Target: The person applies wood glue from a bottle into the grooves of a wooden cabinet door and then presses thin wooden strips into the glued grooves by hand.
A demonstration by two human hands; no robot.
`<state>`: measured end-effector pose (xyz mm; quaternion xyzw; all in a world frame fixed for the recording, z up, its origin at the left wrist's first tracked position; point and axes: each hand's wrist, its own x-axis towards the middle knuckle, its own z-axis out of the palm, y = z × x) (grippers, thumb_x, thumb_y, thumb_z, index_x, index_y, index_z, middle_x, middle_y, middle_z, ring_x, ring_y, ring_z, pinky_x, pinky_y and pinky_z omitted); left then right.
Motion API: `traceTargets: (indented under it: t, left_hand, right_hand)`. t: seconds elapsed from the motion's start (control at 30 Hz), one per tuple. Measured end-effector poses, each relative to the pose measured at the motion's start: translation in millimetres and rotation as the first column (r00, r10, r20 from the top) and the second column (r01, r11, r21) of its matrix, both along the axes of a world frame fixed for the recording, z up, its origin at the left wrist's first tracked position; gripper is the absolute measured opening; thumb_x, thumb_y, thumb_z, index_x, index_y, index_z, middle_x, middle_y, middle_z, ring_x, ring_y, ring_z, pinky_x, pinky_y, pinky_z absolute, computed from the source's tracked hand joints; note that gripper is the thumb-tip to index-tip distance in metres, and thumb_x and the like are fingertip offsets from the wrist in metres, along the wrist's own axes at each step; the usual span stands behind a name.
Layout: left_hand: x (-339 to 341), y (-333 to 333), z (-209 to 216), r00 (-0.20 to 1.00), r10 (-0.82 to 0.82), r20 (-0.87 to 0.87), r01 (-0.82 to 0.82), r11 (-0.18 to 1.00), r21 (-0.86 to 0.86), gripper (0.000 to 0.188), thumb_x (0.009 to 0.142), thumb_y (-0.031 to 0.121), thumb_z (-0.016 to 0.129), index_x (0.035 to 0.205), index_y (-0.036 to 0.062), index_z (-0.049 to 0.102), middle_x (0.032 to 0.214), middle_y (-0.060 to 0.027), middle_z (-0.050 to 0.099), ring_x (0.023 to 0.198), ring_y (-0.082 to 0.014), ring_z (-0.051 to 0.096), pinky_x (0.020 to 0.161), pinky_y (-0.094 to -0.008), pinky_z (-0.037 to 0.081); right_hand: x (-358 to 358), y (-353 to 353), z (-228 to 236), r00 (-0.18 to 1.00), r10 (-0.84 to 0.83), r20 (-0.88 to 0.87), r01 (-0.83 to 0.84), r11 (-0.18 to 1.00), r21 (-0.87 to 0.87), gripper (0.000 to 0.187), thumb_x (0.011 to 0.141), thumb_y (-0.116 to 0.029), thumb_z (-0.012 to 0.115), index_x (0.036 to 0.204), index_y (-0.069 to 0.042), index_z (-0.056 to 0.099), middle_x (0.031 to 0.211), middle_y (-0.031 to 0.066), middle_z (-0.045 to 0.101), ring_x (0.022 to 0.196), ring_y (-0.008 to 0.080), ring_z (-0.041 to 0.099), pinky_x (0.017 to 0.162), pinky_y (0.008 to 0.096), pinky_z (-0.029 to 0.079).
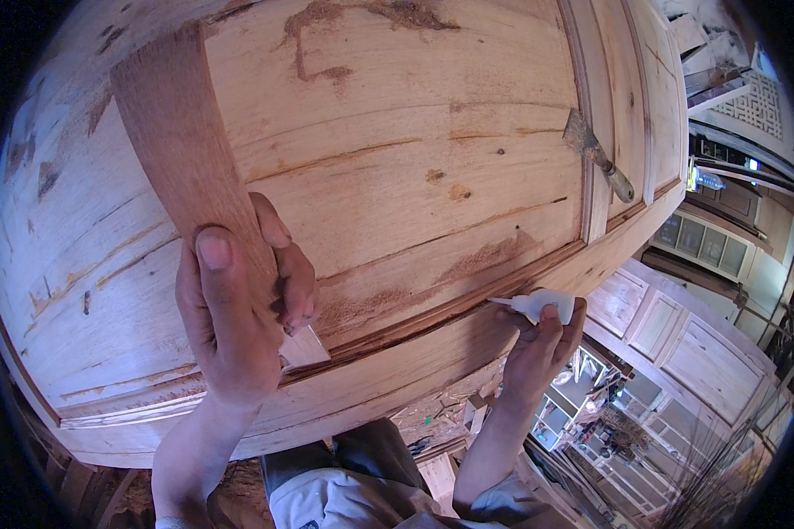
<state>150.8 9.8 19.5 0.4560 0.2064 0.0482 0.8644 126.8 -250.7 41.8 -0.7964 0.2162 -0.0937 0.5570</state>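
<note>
My left hand [243,331] is closed round a flat brown wooden strip [181,132], thumb on its face and fingers along its right edge. The strip slants up and left over a large pale wooden panel [370,212]. Below those fingers, a pale flat end [305,347] shows by the panel's near moulding; whether it belongs to the strip I cannot tell. In my right hand [538,339] is a small white squeeze bottle [547,305], pinched between thumb and fingers. Its thin nozzle points left, close to the moulding.
A scraper [596,157] with a stained blade rests across the panel's right frame. Brown filler patches [490,256] and cracks mark the wood. To the lower right are another panelled wooden piece [679,339] and a cluttered shelf area [591,414]. Wood shavings [441,414] lie below the near edge.
</note>
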Motion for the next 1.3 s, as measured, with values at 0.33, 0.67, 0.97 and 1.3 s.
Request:
traceTargets:
  t: [0.33,0.67,0.97,1.3]
  left_hand:
    - [0,1,2,1.0,-0.014,-0.007,0.014,1.0,-0.004,0.045,0.102,0.044,0.024,0.099,0.0033,0.044,0.053,-0.0029,0.042,0.042,-0.0076,0.035,0.043,-0.0223,0.032]
    - [-3,2,-5,1.0,-0.011,0.029,0.011,1.0,-0.011,0.045,0.102,0.044,0.023,0.098,0.0038,0.044,0.052,-0.0029,0.042,0.042,-0.0073,0.035,0.041,-0.0223,0.031]
    - [1,-2,1,1.0,0.005,-0.018,-0.005,1.0,0.004,0.046,0.102,0.044,0.023,0.099,0.0039,0.044,0.052,-0.0035,0.042,0.042,-0.0073,0.036,0.041,-0.0218,0.032]
    - [0,1,0,1.0,-0.014,-0.021,0.014,1.0,0.009,0.046,0.102,0.044,0.023,0.099,0.0035,0.044,0.053,-0.0033,0.042,0.042,-0.0073,0.036,0.042,-0.0218,0.033]
  right_hand:
    - [2,-4,-1,1.0,0.003,0.017,-0.003,1.0,-0.027,0.031,0.093,-0.021,0.053,0.115,-0.001,0.044,0.098,0.0096,0.055,0.08,0.0176,0.059,0.059,0.0311,0.058]
    - [3,-2,0,1.0,0.02,0.023,-0.02,1.0,-0.009,0.026,0.092,-0.023,0.055,0.104,-0.002,0.045,0.09,0.0074,0.054,0.076,0.0157,0.058,0.063,0.031,0.057]
    - [1,-10,-3,0.998,0.057,0.016,-0.055,0.994,-0.097,0.03,0.092,-0.028,0.059,0.104,-0.004,0.046,0.089,0.0062,0.055,0.075,0.0149,0.059,0.063,0.0319,0.058]
    - [6,-2,2,0.999,0.04,0.004,-0.04,0.999,-0.037,0.032,0.093,-0.024,0.054,0.115,-0.002,0.043,0.095,0.0091,0.055,0.078,0.0179,0.061,0.059,0.0334,0.06]
